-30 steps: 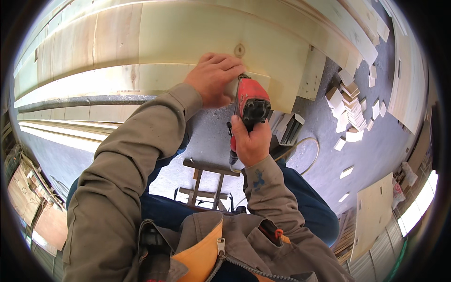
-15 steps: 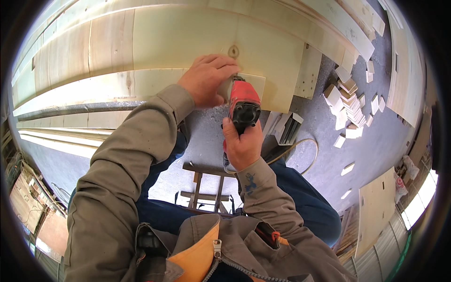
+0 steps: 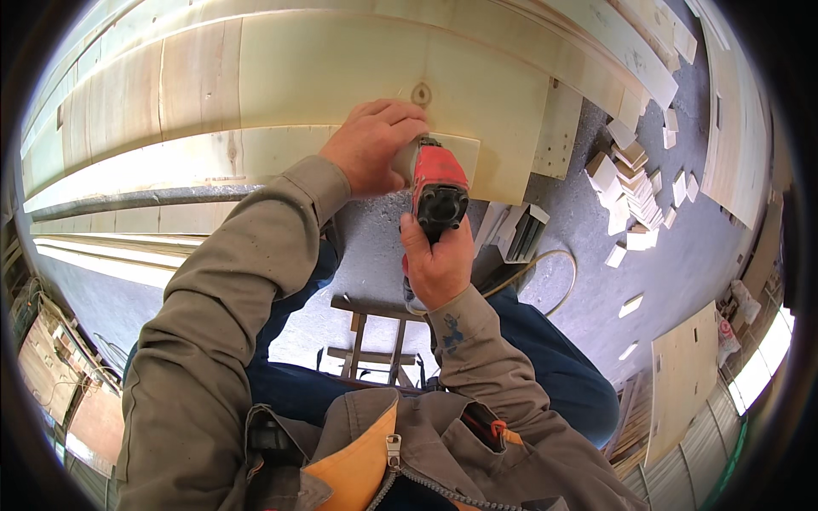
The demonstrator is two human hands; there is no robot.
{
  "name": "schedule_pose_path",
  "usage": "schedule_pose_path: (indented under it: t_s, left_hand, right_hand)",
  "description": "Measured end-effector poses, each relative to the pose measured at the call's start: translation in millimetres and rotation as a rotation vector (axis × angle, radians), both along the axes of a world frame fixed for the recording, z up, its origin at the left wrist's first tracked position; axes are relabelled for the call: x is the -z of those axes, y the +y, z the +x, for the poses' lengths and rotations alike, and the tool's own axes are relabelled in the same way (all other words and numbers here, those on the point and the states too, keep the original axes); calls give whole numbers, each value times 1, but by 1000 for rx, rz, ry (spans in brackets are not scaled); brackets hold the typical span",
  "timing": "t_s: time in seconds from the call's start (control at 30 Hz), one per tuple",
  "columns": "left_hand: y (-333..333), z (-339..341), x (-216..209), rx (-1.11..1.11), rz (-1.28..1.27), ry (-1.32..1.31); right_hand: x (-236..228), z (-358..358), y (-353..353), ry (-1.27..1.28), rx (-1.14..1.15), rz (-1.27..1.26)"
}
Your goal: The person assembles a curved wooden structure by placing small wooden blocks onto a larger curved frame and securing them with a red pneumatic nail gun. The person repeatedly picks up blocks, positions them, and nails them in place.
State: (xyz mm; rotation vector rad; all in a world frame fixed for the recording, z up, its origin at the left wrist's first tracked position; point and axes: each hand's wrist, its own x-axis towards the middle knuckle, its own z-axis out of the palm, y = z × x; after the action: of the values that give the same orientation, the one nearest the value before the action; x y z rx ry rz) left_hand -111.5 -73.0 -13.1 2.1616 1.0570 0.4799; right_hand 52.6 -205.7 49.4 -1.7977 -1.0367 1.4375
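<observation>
My right hand (image 3: 439, 260) is wrapped round the handle of a red and black nail gun (image 3: 442, 169). The tool's nose rests at the edge of a pale narrow wooden board (image 3: 458, 151). Just left of that nose, my left hand (image 3: 373, 149) grips the same board, its fingers over the top and its thumb at the near edge. Beyond both hands lies a wide pale wooden panel (image 3: 332, 72) with a dark knot. The nail gun's tip and the underside of the board are partly hidden.
A yellowish hose (image 3: 569, 294) loops on the floor to the right. Wood offcuts (image 3: 630, 192) lie piled farther right. Between my legs stands a wooden frame (image 3: 375, 319). Long boards (image 3: 119, 251) are stacked at left, and a panel (image 3: 684, 375) leans at lower right.
The nail gun and my right hand have shifted very slightly to the left. My left hand has moved a touch the same way, still on the board.
</observation>
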Motion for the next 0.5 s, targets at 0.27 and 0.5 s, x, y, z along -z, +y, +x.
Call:
schedule_pose_path:
  t_s: [0.27, 0.5]
  left_hand:
    - [1, -1, 1, 0, 0, -2]
    - [14, 7, -8, 98, -25, 128]
  right_hand:
    - [-1, -5, 1, -13, 3, 19]
    - [-1, -5, 0, 23, 31, -8]
